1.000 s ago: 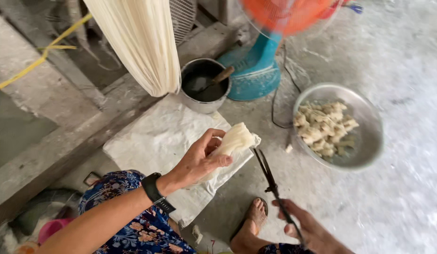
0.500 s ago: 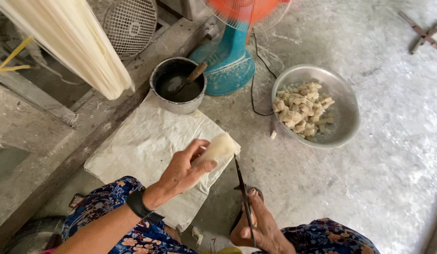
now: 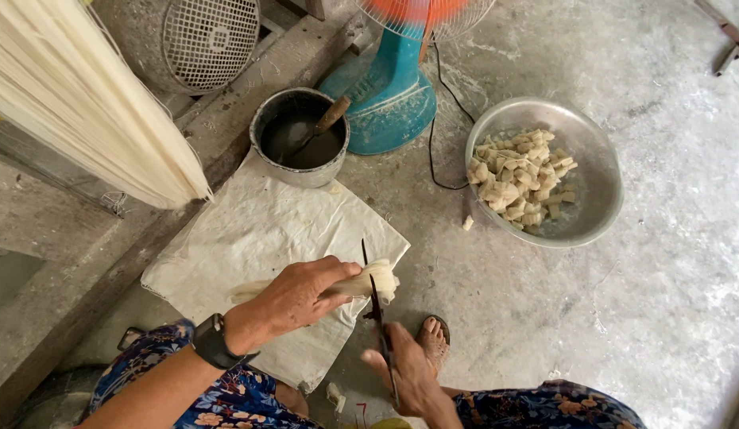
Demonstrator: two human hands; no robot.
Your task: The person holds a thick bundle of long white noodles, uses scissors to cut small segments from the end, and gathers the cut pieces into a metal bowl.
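Two hands | left hand [image 3: 294, 298] grips pale bundle [image 3: 361, 282] | right hand [image 3: 409, 369] holds scissors [image 3: 375, 298]

The scissors' [image 3: 379, 318] handles hide inside the right hand [image 3: 408, 375]; the fan [image 3: 401, 71] is cut off at the top edge.

Left hand [image 3: 294, 298] grips pale bundle [image 3: 361, 284]; right hand [image 3: 409, 373] holds scissors [image 3: 375, 298] at it.

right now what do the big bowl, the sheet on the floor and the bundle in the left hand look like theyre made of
Bowl: metal, likely aluminium or steel; dull silver sheen, thin rim.
Sheet: seems woven plastic sacking; off-white, creased, stained.
Bundle, gripped by the left hand: pale cream strands, perhaps noodles or fibre; hard to tell.
Scissors in the right hand: dark metal blades.
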